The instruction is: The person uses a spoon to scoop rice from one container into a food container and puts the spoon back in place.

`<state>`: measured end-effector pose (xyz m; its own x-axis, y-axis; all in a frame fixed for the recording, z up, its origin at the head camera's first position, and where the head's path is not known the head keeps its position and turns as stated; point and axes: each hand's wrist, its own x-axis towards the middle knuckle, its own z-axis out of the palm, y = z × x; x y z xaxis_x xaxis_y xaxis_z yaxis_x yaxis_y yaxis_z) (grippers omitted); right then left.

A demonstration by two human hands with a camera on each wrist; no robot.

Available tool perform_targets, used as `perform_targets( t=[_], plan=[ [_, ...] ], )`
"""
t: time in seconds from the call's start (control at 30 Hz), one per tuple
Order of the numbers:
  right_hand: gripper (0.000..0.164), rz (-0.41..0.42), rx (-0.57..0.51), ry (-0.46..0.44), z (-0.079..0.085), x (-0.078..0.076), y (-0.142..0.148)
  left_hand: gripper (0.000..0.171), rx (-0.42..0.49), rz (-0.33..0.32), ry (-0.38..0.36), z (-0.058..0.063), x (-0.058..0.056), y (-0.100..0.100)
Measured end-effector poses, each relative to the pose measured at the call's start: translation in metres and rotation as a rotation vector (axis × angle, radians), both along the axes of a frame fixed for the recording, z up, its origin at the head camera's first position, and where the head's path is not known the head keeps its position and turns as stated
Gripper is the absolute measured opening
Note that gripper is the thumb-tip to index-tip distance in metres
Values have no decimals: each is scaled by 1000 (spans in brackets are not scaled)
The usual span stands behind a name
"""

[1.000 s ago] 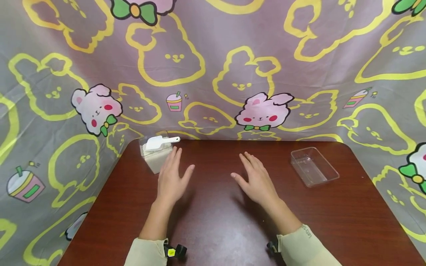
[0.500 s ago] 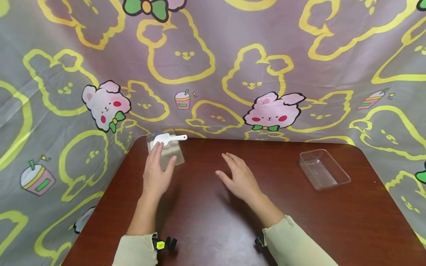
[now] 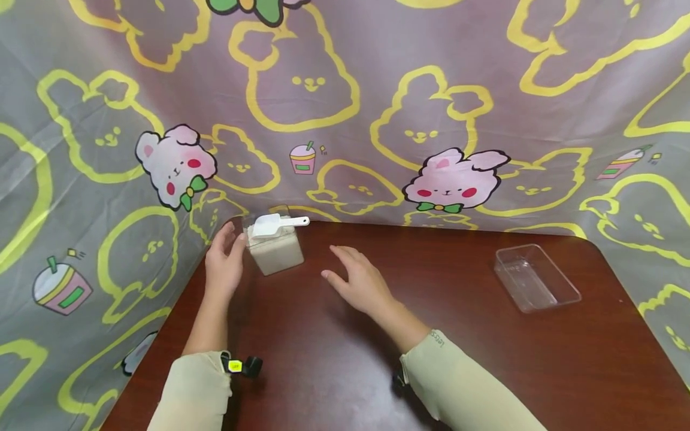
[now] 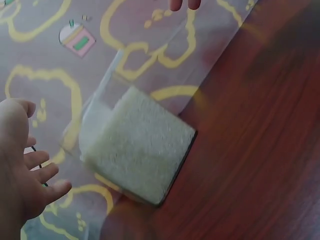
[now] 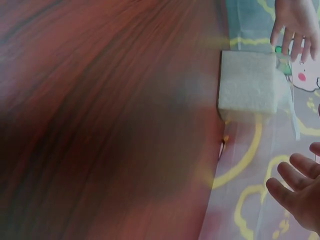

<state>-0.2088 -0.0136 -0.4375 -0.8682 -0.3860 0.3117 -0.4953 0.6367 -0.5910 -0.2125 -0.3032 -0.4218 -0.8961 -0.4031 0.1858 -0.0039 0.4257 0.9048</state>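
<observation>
A clear square container (image 3: 277,256) filled with rice-like white grains stands at the back left of the table. Across its top lies a white scoop (image 3: 269,225), handle pointing right. My left hand (image 3: 225,263) is just left of the container, fingers loosely bent and thumb near its rim. To the right of the container, a short gap away, my right hand (image 3: 361,281) hovers with fingers extended toward it. In the left wrist view the grains (image 4: 145,145) show through the container's wall, and both hands hold nothing.
A clear shallow plastic box (image 3: 520,290) sits at the right of the brown table (image 3: 431,287). A cartoon-patterned curtain (image 3: 356,120) hangs right behind the table and along its sides.
My left hand has moved left, from in front of the container to its left side. My right hand has moved left toward the container. The view has shifted slightly; container and scoop look unmoved.
</observation>
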Motion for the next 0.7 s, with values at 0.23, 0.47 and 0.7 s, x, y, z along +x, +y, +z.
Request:
perform_targets(
  t=[0.23,0.47,0.7],
  plan=[
    [60,32,-2,-60,0,-9,-23,53,126,-38,-47,-11,-23,-15],
    [60,45,-2,-90,-3,-16,-35,52,185,-124,-89,-15,-44,-21],
    [61,44,-16,-101,-6,-23,-41,49,188,-138,-101,-16,-58,-27]
  ],
)
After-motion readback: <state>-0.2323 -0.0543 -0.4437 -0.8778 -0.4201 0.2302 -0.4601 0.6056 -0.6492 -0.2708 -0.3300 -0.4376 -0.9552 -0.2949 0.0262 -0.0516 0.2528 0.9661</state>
